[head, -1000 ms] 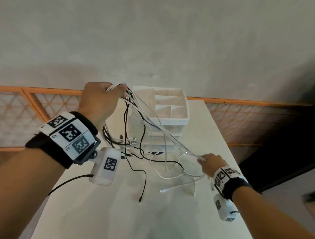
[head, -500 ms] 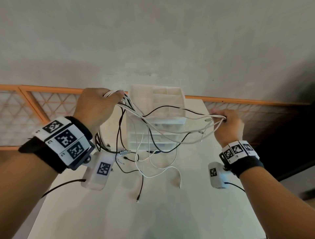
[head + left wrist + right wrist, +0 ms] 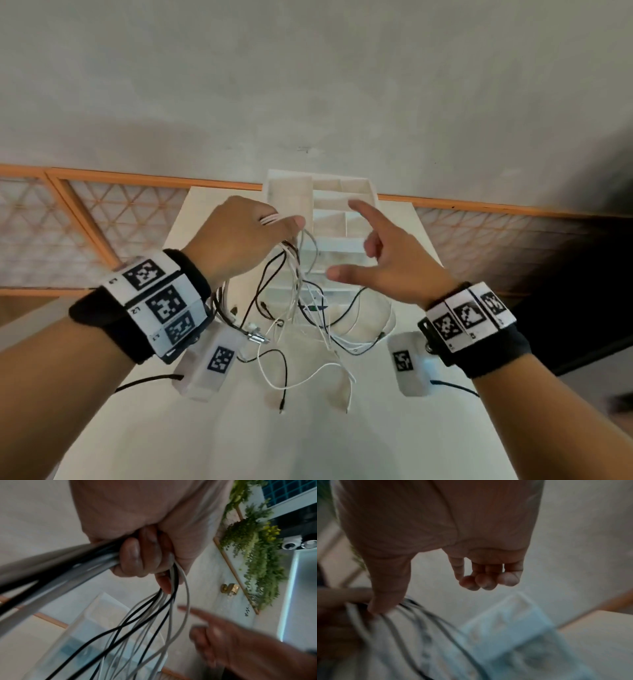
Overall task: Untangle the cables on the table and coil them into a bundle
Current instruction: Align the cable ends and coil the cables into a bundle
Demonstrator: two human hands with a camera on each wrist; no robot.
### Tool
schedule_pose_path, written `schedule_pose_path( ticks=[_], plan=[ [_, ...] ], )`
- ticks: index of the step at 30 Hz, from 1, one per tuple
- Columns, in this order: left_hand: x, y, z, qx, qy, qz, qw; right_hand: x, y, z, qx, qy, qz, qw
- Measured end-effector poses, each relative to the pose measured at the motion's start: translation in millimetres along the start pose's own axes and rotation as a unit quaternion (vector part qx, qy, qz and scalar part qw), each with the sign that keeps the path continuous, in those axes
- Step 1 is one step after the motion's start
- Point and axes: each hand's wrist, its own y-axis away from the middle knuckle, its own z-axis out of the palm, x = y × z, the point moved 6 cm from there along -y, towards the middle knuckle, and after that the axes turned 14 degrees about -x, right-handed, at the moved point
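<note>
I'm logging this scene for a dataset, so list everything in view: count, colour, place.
cables: several, black and white, held up as a bunch by the left hand, loose ends on the table
table: one, white, under the hands
organiser: one, white, compartments on top, far end of the table
railing: one, orange, behind the table
plants: a cluster, green, seen only in the left wrist view
wrist bands: two, black with white marker tags, one per wrist
left hand: one, grips the cables
right hand: one, empty, forefinger and thumb out, beside the cables
</note>
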Motion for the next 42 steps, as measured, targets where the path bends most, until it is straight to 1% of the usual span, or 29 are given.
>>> schedule_pose_path(
  ticks=[2, 3, 4, 5, 6, 7, 9, 11, 13, 15, 17, 19, 21, 23, 24, 25, 27, 29, 30, 31, 32, 33, 34, 35, 36, 38, 39, 40, 42],
  plan=[
    [18, 2, 8, -0.023, -0.024, 0.024, 0.999, -48, -4, 6, 0.009, -0.012, -0.06, 0.998],
    [25, 2, 10, -0.029, -0.031, 0.038, 0.998, -61, -10, 14, 0.025, -0.003, -0.084, 0.996],
    [30, 3, 11, -0.033, -0.038, 0.048, 0.998, -67, -16, 22, 0.053, 0.008, -0.098, 0.994],
    [33, 4, 10, -0.034, -0.043, 0.055, 0.997, -64, -24, 28, 0.078, 0.013, -0.088, 0.993],
    [34, 6, 7, -0.037, -0.043, 0.058, 0.997, -54, -31, 35, 0.084, 0.017, -0.065, 0.994],
    [34, 9, 3, -0.043, -0.03, 0.06, 0.997, -34, -40, 43, 0.065, 0.026, -0.027, 0.997],
    [34, 15, -9, -0.038, 0.022, 0.066, 0.997, 12, -49, 56, -0.002, 0.03, 0.071, 0.997],
    [33, 18, -26, -0.009, 0.079, 0.068, 0.995, 66, -45, 65, -0.038, 0.045, 0.175, 0.983],
    [31, 21, -42, 0.014, 0.104, 0.067, 0.992, 111, -37, 67, -0.043, 0.074, 0.255, 0.963],
    [26, 21, -48, 0.015, 0.067, 0.056, 0.996, 137, -31, 56, -0.031, 0.095, 0.294, 0.95],
    [15, 19, -44, -0.003, 0.005, 0.032, 0.999, 149, -29, 36, 0.015, 0.094, 0.305, 0.948],
    [0, 15, -36, -0.037, -0.032, 0.002, 0.999, 152, -24, 7, 0.106, 0.049, 0.295, 0.948],
    [-14, 12, -28, -0.058, -0.062, -0.042, 0.995, 153, -18, -19, 0.198, 0.025, 0.267, 0.943],
    [-24, 10, -22, -0.065, -0.09, -0.071, 0.991, 157, -16, -31, 0.232, -0.006, 0.232, 0.945],
    [-27, 9, -17, -0.071, -0.096, -0.076, 0.99, 163, -17, -31, 0.225, -0.025, 0.221, 0.949],
    [-30, 7, -11, -0.078, -0.099, -0.074, 0.989, 170, -20, -27, 0.196, -0.043, 0.212, 0.956],
    [-32, 5, 1, -0.086, -0.1, -0.063, 0.989, 186, -23, -8, 0.096, -0.078, 0.213, 0.969],
    [-36, 3, 15, -0.088, -0.089, -0.057, 0.991, 198, -22, 16, -0.004, -0.135, 0.247, 0.96],
    [-40, 2, 23, -0.089, -0.085, -0.058, 0.991, 193, -20, 24, -0.037, -0.122, 0.256, 0.958],
    [-41, 1, 32, -0.09, -0.087, -0.059, 0.99, 184, -19, 25, -0.043, -0.078, 0.259, 0.962],
    [-41, 1, 41, -0.091, -0.093, -0.057, 0.99, 168, -17, 21, -0.028, -0.036, 0.25, 0.967],
    [-40, 0, 49, -0.09, -0.099, -0.052, 0.99, 147, -14, 18, -0.005, -0.025, 0.221, 0.975],
    [-38, 0, 57, -0.09, -0.105, -0.045, 0.989, 123, -12, 16, 0.008, -0.036, 0.171, 0.985],
    [-34, -1, 63, -0.093, -0.109, -0.034, 0.989, 93, -8, 19, 0.001, -0.056, 0.115, 0.992],
    [-29, -1, 68, -0.094, -0.112, -0.017, 0.989, 61, -4, 27, -0.032, -0.071, 0.069, 0.995],
    [-20, -2, 78, -0.114, -0.108, 0.026, 0.987, 23, 0, 59, -0.14, -0.056, 0.031, 0.988],
    [-15, -1, 82, -0.138, -0.107, 0.048, 0.983, 16, -1, 73, -0.173, -0.036, 0.032, 0.984],
    [-13, -1, 86, -0.166, -0.11, 0.066, 0.978, 17, -4, 82, -0.18, -0.008, 0.052, 0.982],
    [-13, 4, 88, -0.209, -0.122, 0.078, 0.967, 44, -13, 82, -0.165, 0.03, 0.118, 0.979]
  ],
)
